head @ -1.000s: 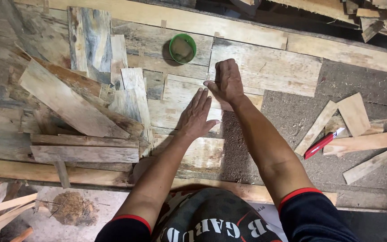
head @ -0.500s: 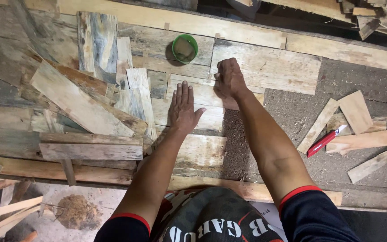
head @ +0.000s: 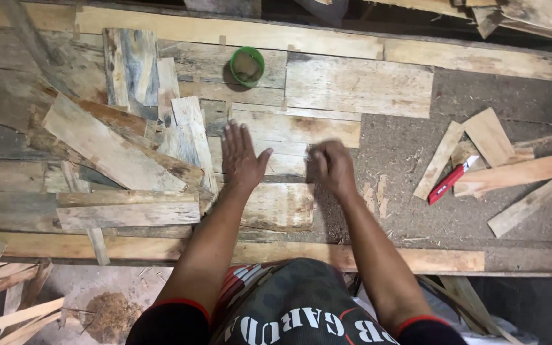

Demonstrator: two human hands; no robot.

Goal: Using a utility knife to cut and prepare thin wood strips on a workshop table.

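My left hand [head: 241, 156] lies flat, fingers spread, on a row of pale wooden planks [head: 289, 128] laid side by side on the workbench. My right hand [head: 331, 167] is curled into a fist, blurred, and presses on the same planks just to the right of the left hand. Whatever may be under its fingers is hidden. A wider pale plank [head: 282, 204] lies right below both hands.
A small green cup [head: 247, 66] stands beyond the hands. Loose weathered boards [head: 107, 150] are piled at the left. At the right, a red utility knife [head: 452, 179] lies among short offcuts [head: 490, 137] on the sawdust-covered bench [head: 404, 147]. A long board [head: 442, 259] runs along the front edge.
My right hand has slid back toward me along the planks. My left hand has shifted a little to the left and stays flat on the wood.
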